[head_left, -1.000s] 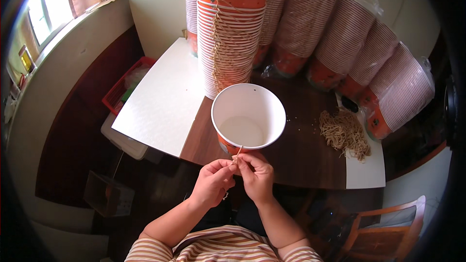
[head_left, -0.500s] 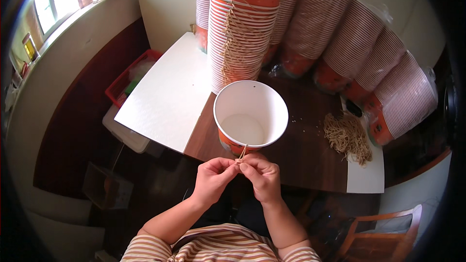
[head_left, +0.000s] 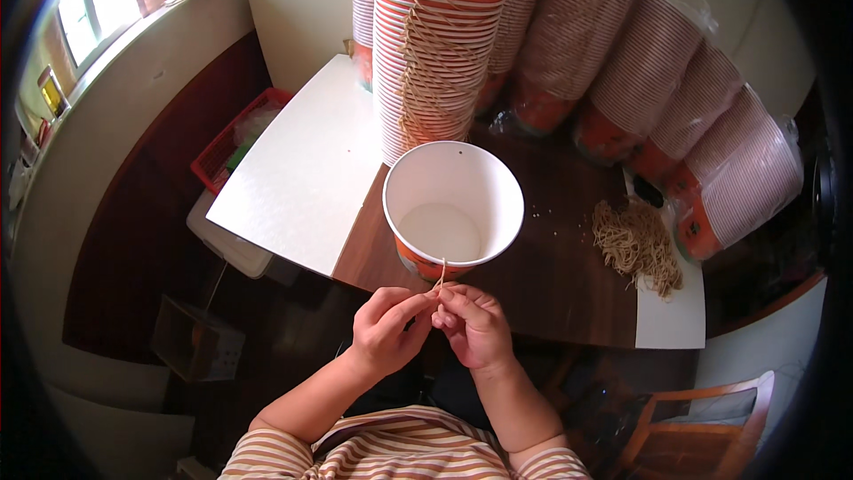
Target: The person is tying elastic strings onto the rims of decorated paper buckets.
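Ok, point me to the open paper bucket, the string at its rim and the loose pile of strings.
Open paper bucket [head_left: 416, 180]: head view, inner white wall on the left.
String at its rim [head_left: 442, 272]: head view, strand just above the fingertips.
Loose pile of strings [head_left: 634, 244]: head view, middle of the heap.

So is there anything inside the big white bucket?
No, the white paper bucket is bare inside down to its bottom, and only a thin string hangs over its near rim.
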A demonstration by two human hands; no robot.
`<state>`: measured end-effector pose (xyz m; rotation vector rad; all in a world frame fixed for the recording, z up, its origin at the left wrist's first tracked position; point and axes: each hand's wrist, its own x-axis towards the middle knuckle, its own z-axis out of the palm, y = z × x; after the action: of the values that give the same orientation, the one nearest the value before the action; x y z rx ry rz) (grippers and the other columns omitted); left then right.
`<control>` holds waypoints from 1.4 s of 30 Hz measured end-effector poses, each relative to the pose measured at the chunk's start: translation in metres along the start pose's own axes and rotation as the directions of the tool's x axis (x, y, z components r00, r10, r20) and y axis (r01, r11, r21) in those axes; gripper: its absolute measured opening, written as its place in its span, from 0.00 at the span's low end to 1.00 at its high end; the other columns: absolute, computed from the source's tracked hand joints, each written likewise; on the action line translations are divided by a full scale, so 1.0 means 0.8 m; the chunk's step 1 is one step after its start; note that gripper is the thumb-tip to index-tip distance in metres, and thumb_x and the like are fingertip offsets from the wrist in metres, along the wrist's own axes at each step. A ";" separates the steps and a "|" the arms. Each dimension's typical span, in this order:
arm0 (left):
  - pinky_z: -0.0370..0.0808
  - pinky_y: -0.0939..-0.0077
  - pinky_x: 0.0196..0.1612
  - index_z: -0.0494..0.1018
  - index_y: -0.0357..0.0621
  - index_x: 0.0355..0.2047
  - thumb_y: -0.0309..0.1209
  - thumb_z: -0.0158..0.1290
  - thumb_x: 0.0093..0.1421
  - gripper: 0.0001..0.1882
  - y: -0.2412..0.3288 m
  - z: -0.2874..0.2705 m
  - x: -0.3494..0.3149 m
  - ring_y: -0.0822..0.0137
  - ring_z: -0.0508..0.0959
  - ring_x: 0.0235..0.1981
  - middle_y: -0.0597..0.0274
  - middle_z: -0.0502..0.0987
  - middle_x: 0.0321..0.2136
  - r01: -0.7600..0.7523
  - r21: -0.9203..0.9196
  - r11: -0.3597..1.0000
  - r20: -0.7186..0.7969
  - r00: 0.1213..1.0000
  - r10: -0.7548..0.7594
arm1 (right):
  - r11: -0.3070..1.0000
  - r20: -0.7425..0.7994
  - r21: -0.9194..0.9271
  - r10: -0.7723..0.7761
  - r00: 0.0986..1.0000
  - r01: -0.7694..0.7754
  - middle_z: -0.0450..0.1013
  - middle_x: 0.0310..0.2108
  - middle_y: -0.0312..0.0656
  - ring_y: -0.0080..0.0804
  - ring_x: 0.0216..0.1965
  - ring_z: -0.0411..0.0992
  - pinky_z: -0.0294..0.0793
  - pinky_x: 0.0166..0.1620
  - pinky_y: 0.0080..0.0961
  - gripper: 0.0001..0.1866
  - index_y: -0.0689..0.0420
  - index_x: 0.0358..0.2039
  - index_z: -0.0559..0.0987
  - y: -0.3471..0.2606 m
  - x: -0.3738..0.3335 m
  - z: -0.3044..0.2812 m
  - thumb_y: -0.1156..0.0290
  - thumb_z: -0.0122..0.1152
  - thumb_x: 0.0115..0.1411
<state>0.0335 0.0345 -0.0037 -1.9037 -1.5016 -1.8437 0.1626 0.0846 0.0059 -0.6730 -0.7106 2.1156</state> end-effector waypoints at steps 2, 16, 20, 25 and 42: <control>0.75 0.77 0.25 0.76 0.37 0.36 0.16 0.60 0.43 0.17 -0.003 0.002 0.002 0.66 0.76 0.25 0.58 0.76 0.26 -0.083 0.025 0.996 0.028 0.996 0.082 | 1.000 -0.016 -0.004 -0.002 1.000 0.002 0.72 0.23 0.34 0.16 0.22 0.64 0.67 0.31 0.17 0.08 0.64 0.34 0.79 -0.001 -0.001 0.001 0.74 0.54 0.60; 0.71 0.87 0.26 0.76 0.36 0.32 0.17 0.58 0.51 0.08 0.000 -0.006 -0.003 0.77 0.75 0.24 0.61 0.76 0.25 0.431 -0.221 0.875 0.215 0.896 -0.388 | 1.000 -0.016 -0.008 -0.021 1.000 0.021 0.76 0.31 0.38 0.18 0.24 0.66 0.67 0.32 0.14 0.08 0.63 0.36 0.79 -0.005 0.010 -0.007 0.74 0.55 0.59; 0.70 0.89 0.29 0.75 0.34 0.32 0.18 0.55 0.56 0.03 -0.003 -0.004 -0.008 0.82 0.74 0.27 0.66 0.77 0.25 0.608 -0.476 0.635 0.288 0.790 -0.541 | 0.985 0.022 -0.167 -0.045 0.999 0.048 0.76 0.31 0.38 0.17 0.25 0.66 0.67 0.32 0.14 0.07 0.62 0.36 0.79 -0.001 0.015 -0.012 0.74 0.57 0.58; 0.71 0.89 0.32 0.75 0.33 0.33 0.19 0.53 0.58 0.03 -0.002 -0.008 0.000 0.82 0.74 0.28 0.67 0.77 0.27 0.644 -0.495 0.583 0.280 0.754 -0.594 | 0.980 -0.010 -0.178 -0.095 0.995 0.092 0.75 0.29 0.37 0.16 0.24 0.66 0.67 0.30 0.13 0.04 0.61 0.33 0.78 -0.007 0.013 -0.018 0.76 0.58 0.57; 0.74 0.85 0.38 0.70 0.33 0.46 0.21 0.54 0.58 0.15 0.005 -0.003 0.013 0.77 0.77 0.34 0.64 0.78 0.32 0.699 -0.572 0.430 0.453 0.706 -0.545 | 0.682 0.074 -0.665 -0.348 0.935 0.306 0.75 0.32 0.36 0.17 0.34 0.72 0.74 0.40 0.17 0.08 0.63 0.36 0.75 -0.010 0.005 -0.019 0.71 0.58 0.61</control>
<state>0.0324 0.0366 0.0073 -1.9714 -1.9532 -3.0556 0.1745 0.0957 0.0000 -0.8966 -1.4769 1.4669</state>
